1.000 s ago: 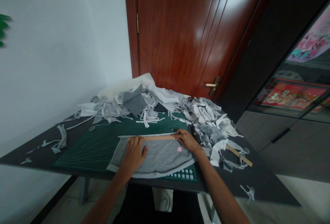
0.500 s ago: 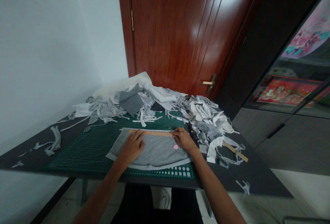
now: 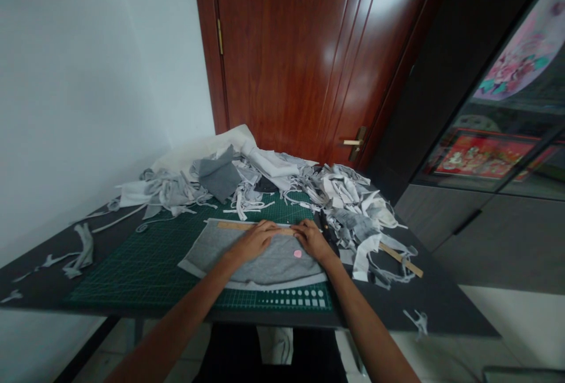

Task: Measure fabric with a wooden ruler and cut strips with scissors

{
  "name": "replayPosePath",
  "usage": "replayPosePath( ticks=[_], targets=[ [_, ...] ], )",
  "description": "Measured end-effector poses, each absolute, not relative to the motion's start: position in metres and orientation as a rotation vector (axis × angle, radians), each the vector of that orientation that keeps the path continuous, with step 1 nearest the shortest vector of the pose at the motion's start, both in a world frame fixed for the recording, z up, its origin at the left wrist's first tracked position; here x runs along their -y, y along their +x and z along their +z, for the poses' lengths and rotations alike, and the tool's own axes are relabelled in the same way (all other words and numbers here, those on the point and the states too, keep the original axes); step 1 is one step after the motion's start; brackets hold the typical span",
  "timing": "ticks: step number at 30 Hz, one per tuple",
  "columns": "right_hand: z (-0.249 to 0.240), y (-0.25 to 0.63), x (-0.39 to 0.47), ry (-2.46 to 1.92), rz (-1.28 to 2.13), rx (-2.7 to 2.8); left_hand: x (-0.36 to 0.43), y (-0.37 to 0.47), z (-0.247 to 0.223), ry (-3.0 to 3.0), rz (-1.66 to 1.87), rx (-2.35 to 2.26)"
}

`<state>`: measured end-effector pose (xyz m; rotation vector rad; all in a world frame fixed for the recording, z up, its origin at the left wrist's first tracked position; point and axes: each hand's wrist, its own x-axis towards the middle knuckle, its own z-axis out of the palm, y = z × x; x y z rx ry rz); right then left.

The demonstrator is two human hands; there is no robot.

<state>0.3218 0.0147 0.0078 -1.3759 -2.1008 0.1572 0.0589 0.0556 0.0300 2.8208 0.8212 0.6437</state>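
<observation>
Two hands meet over a wooden ruler on grey fabric

In the head view, both forearms reach in from the bottom edge and converge at the far side of a grey fabric piece (image 3: 265,265), which lies on a green cutting mat (image 3: 145,265) at the near side of the dark table (image 3: 441,312). The wooden ruler (image 3: 232,226) lies on the fabric along its far edge.

The left hand (image 3: 256,237) slants inward, palm down, its fingers bent over the ruler right of the middle. The right hand (image 3: 311,237) leans in from the other side, fingers curled down at the ruler's right end, close to the left fingertips. Both sets of fingers touch the ruler; whether either hand pinches it or merely presses, I cannot tell. A pink spot (image 3: 297,253) shows on the fabric beside the right hand.

The hands cover parts of the ruler, and its markings are too small to read. The right forearm and hand hide the fabric's right end. Heaped fabric scraps (image 3: 348,189) overlap too much to separate, and they partly bury a wooden strip (image 3: 412,267). A dark object right of the right hand is hard to make out.
</observation>
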Motion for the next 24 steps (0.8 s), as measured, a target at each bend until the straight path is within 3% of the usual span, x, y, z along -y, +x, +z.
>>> replayPosePath(
  ticks=[8, 24],
  targets=[
    [0.009, 0.360, -0.015, -1.464, 0.164, 2.088, -0.067, 0.033, 0.019, 2.796, 0.668, -0.744],
    [0.023, 0.345, -0.007, -1.647, 0.025, 2.092, -0.078, 0.006, 0.007, 2.862, 0.581, -0.773]
  ],
)
